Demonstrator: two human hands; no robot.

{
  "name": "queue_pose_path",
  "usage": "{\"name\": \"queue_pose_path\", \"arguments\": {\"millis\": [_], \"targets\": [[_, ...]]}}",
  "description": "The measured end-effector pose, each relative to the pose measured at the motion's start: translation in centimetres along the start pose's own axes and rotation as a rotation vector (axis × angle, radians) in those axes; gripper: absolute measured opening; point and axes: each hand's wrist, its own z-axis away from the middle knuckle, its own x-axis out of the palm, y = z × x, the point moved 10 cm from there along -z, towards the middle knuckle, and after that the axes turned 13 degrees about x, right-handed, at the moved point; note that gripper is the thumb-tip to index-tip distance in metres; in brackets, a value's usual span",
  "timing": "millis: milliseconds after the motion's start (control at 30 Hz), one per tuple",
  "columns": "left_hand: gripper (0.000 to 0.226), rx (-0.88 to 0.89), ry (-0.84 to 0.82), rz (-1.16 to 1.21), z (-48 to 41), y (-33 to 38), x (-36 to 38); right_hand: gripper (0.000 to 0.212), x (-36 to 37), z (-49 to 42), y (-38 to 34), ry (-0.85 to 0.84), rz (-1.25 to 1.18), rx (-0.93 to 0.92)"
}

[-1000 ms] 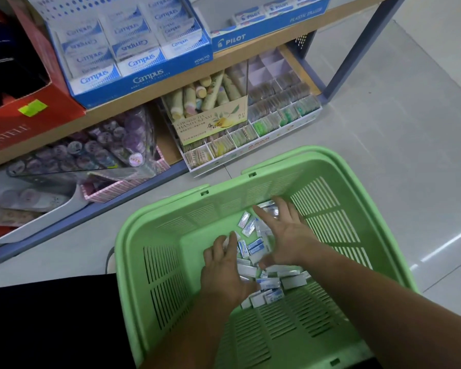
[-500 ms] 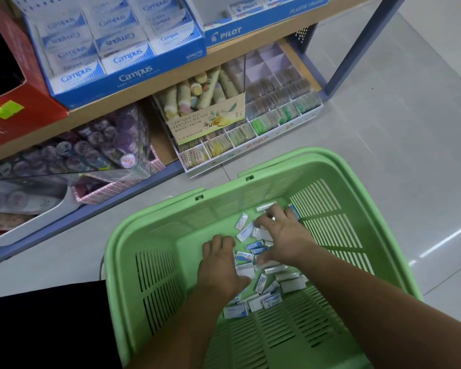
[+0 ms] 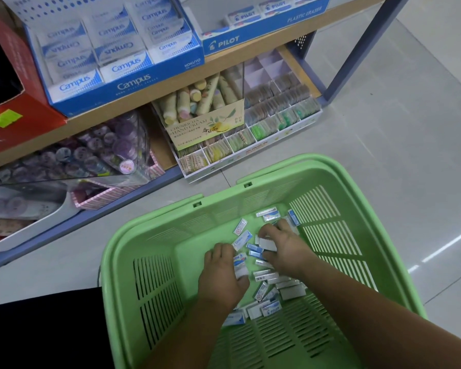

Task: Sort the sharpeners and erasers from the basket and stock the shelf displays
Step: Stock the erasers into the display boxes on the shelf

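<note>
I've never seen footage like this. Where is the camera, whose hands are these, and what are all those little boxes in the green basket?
There is no machine here. A person wears a camera on the head that looks down at their own bare hands. The left hand and right hand reach into a green basket scattered with small boxed erasers. The left grips a few and the right pinches a white one. Ahead, the shelf carries a Campus box and a Pilot box, both eraser displays.
</note>
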Motion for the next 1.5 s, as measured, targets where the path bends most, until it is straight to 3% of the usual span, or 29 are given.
{"name": "queue_pose_path", "arguments": {"millis": [167,300,400,600,767,967,1067,1133,1300,1400,1500], "targets": [[0.041,-0.097,0.099,0.158,-0.7,-1.6,-0.8,0.033,-0.9,-0.1,1.1,0.053,-0.145,0.052],[0.038,-0.138,0.141,0.256,-1.2,-2.3,-0.9,0.031,-1.8,-0.2,1.8,-0.027,-0.489,0.154],[0.039,-0.227,0.178,0.378,-1.1,-2.8,-1.2,0.028,-3.1,0.3,1.0,-0.080,-0.616,0.154],[0.014,-0.321,0.268,0.672,-0.4,-0.8,-4.1,0.034,-6.2,3.8,-3.0,-0.348,-0.796,0.206],[0.013,-0.212,0.274,0.833,0.0,4.2,-9.0,0.044,-10.7,8.5,-7.5,-0.563,-0.831,0.135],[0.025,-0.037,0.139,0.792,1.7,10.4,-17.8,0.040,-16.9,13.1,-11.3,-0.474,-0.684,0.081],[0.030,0.026,0.090,0.839,3.1,13.2,-22.7,0.032,-20.6,16.3,-14.1,-0.406,-0.536,-0.015],[0.023,0.086,0.115,0.740,4.0,14.8,-26.6,0.025,-23.2,18.3,-16.0,-0.362,-0.494,-0.103],[0.014,0.270,0.188,0.597,6.1,18.6,-35.7,0.039,-27.0,21.7,-18.7,-0.266,-0.605,-0.230],[0.017,0.325,0.227,0.456,6.0,19.8,-39.2,0.036,-28.3,21.9,-20.1,-0.176,-0.748,-0.250],[0.016,0.363,0.259,0.401,5.2,20.4,-40.7,0.030,-28.7,21.7,-21.3,-0.188,-0.914,-0.270]]}}
